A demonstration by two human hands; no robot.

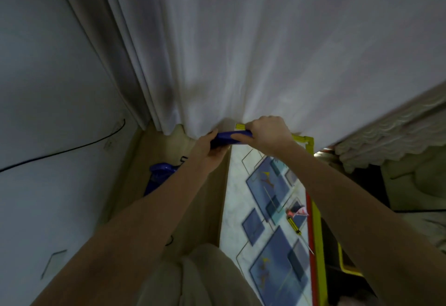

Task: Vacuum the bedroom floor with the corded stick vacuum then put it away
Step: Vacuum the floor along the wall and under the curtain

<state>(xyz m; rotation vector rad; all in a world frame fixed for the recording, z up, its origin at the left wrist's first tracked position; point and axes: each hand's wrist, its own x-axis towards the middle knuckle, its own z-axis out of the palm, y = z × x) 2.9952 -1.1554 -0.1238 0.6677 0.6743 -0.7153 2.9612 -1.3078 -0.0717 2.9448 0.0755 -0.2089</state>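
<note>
Both my hands grip the blue handle [230, 138] of the stick vacuum at arm's length, close to the white curtain. My left hand [207, 149] wraps the handle's left end from below. My right hand [270, 134] curls over its right end from above. The vacuum's blue body [160, 173] shows lower down, partly hidden behind my left forearm, over the wooden floor [166, 151]. A black cord [62, 152] runs along the white wall on the left.
A white curtain [265, 52] hangs straight ahead to the floor. A patterned mat [268, 197] with yellow and red edging lies on the right, with a yellow-handled screwdriver [295, 226] on it. A bed with a frilled cover [391, 136] stands at far right.
</note>
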